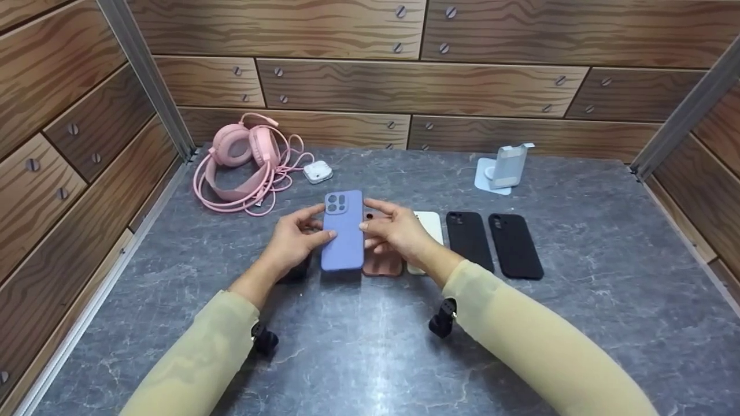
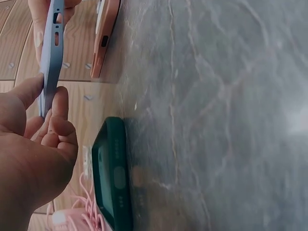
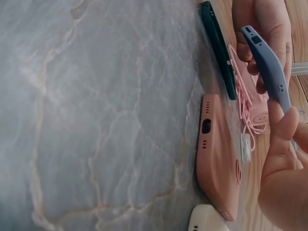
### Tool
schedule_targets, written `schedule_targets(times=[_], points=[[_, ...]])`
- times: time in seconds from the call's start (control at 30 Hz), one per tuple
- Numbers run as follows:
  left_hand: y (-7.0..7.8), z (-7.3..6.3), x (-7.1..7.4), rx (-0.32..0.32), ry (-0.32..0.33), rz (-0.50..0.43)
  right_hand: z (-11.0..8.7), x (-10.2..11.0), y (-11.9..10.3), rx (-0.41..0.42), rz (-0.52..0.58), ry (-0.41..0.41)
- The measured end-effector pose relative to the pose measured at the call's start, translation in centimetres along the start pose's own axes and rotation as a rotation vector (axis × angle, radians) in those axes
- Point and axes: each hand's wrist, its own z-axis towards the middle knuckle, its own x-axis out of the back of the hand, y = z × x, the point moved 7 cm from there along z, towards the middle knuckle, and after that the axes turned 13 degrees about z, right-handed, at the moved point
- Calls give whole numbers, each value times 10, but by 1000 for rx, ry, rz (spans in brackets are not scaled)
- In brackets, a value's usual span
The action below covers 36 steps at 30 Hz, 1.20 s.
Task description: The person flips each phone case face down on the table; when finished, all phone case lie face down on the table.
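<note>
Both hands hold a periwinkle phone case [image 1: 343,237] raised off the table, its camera cutouts at the top. On its left edge, my left hand [image 1: 292,240] pinches it between thumb and fingers. My right hand [image 1: 399,231] grips the opposite edge. The left wrist view shows the case [image 2: 52,57] edge-on, with port cutouts along its end. A dark green phone case [image 2: 111,173] lies below the left hand and is mostly hidden in the head view. Behind the right hand are a brownish-pink phone case [image 1: 383,264] and a white phone case [image 1: 429,221], both partly covered.
Two black phone cases, one nearer [image 1: 469,240] and one farther right [image 1: 516,245], lie on the grey marbled table [image 1: 358,346]. Pink headphones [image 1: 240,153] with coiled cable sit back left, beside a small white square case [image 1: 318,171]. A pale stand [image 1: 509,167] stands back right.
</note>
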Motion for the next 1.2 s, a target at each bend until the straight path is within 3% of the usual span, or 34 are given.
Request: schedule_targets(times=[0.2, 0.43, 0.67, 0.9, 1.2], points=[[-4, 0, 3, -22, 3, 7, 3, -3, 4, -6, -22, 12], [-9, 4, 7, -45, 7, 30, 7, -5, 4, 23, -132, 1], [-9, 4, 8, -54, -19, 57, 12, -6, 8, 23, -219, -35], [-13, 6, 6, -77, -38, 50, 13, -8, 8, 21, -233, -61], [-20, 7, 3, -85, -67, 78, 16, -6, 10, 42, -358, -70]])
